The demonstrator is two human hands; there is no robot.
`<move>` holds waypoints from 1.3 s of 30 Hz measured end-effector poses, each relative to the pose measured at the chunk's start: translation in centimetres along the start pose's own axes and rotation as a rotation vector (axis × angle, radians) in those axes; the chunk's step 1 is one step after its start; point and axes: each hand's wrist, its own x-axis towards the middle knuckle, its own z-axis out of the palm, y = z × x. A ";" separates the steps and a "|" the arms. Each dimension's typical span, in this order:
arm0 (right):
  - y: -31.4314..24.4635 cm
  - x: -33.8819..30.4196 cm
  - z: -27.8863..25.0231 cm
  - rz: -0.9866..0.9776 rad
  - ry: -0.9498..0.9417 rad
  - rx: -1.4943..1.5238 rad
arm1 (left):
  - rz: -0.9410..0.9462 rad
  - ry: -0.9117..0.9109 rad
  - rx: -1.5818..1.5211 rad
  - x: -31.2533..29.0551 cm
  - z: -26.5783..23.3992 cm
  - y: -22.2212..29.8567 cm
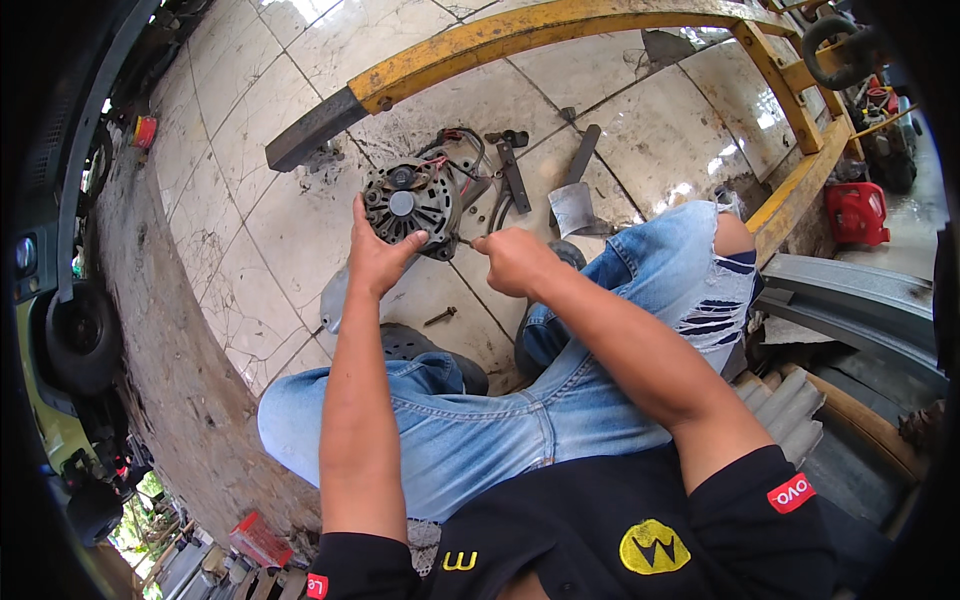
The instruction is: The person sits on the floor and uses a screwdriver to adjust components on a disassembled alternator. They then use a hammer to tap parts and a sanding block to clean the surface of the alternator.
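A round metal alternator [402,204] with a slotted housing lies on the tiles in front of me. My left hand [376,256] grips its near left edge, thumb on the rim. Close to its lower right edge, my right hand [514,262] is closed with the index finger reaching toward the housing. Something thin and dark shows at that fingertip, too small to make out. Red and black wires [460,150] run off the alternator's far side. A loose bolt [440,316] lies on the floor near my feet.
Right of the alternator lie a dark flat bar [514,178] and a wide-bladed scraper [572,208]. A yellow steel frame [540,27] spans the far side, its dark end [312,130] near the alternator. A red jerrycan [857,213] and a metal beam [850,295] stand right.
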 end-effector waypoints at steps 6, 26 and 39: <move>-0.5 0.4 0.3 0.125 0.157 -0.081 | 0.002 0.016 -0.002 0.3 0.0 0.3; -0.1 -0.6 0.6 -0.039 0.041 -0.095 | 0.004 0.017 0.001 0.2 0.2 0.4; -0.9 -0.6 -2.0 0.079 0.025 0.042 | -0.007 0.016 0.004 -0.4 -0.1 0.2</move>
